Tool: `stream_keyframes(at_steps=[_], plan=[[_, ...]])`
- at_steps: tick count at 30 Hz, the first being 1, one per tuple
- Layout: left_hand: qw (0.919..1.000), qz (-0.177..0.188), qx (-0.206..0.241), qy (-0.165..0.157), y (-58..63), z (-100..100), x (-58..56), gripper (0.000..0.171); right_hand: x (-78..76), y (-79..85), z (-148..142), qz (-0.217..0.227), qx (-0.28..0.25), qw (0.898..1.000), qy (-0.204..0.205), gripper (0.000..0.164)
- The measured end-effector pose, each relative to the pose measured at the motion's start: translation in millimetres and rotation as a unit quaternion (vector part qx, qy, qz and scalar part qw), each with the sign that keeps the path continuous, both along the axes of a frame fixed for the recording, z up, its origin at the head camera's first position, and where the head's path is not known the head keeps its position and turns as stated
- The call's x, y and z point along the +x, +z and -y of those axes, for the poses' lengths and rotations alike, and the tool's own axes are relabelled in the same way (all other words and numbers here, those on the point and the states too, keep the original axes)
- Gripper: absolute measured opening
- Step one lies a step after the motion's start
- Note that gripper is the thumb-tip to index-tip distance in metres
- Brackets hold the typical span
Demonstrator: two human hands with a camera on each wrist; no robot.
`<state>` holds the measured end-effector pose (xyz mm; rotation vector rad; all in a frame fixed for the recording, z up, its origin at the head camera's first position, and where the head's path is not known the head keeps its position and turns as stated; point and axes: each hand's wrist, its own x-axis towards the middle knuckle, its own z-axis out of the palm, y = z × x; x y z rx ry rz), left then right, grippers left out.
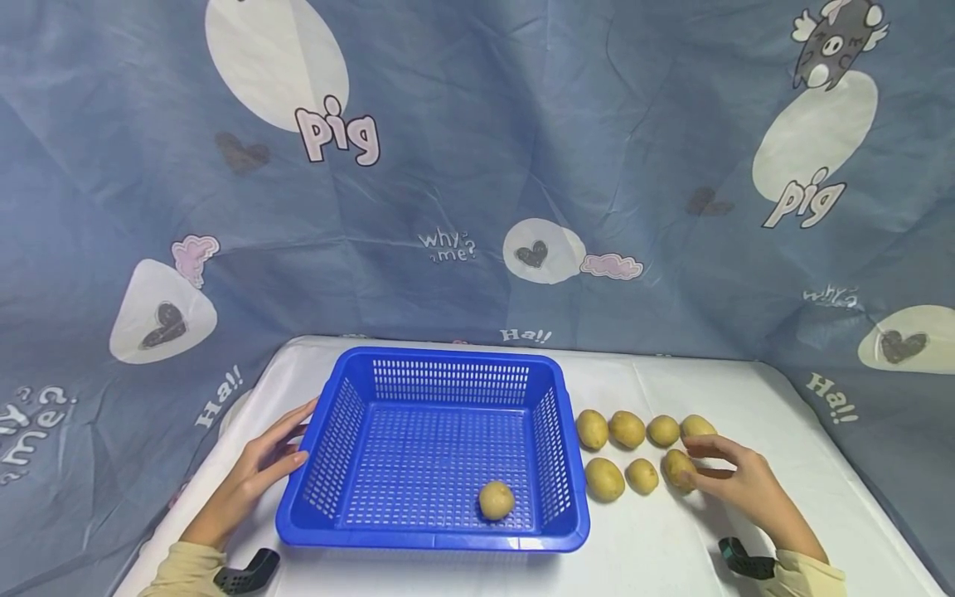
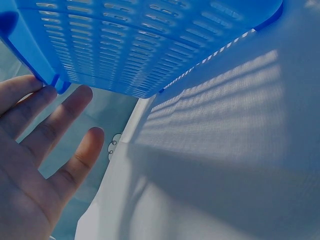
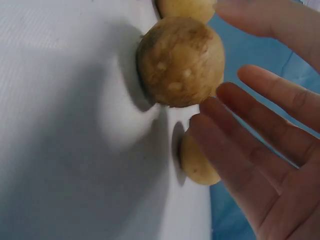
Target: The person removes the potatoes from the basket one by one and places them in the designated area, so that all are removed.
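Note:
A blue plastic basket (image 1: 433, 541) with slotted walls stands on the white table, one potato (image 1: 496, 501) on its floor near the front right. At the basket's left rim is my left hand (image 1: 257, 473), its fingers extended and fingertips right at the edge; the left wrist view shows the basket's slotted side (image 2: 120, 45) above the spread fingers. My right hand (image 1: 739, 479) reaches from the right to a potato (image 1: 680, 470) at the right end of the front row. In the right wrist view its fingers stand spread beside that potato (image 3: 181, 62), not closed round it.
Several more potatoes lie right of the basket in two rows, among them a back-row potato (image 1: 593, 429) and a front-row potato (image 1: 605, 479). A blue printed cloth (image 1: 462, 166) hangs behind the white table (image 1: 634, 555) and along its sides.

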<state>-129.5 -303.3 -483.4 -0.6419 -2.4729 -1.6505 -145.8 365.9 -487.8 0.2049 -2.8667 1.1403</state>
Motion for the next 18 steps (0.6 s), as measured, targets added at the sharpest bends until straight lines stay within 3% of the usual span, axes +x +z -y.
stream_keyframes(at_steps=[6,18], plan=[[1.0,0.0,0.005,-0.005,-0.7,0.6,-0.2,0.063,1.3,10.4,7.4,-0.046,-0.016,0.999,0.01,0.05],[1.0,0.005,0.004,-0.006,0.3,0.6,-0.3,0.063,3.7,26.4,26.7,-0.073,-0.029,0.996,0.051,0.045]])
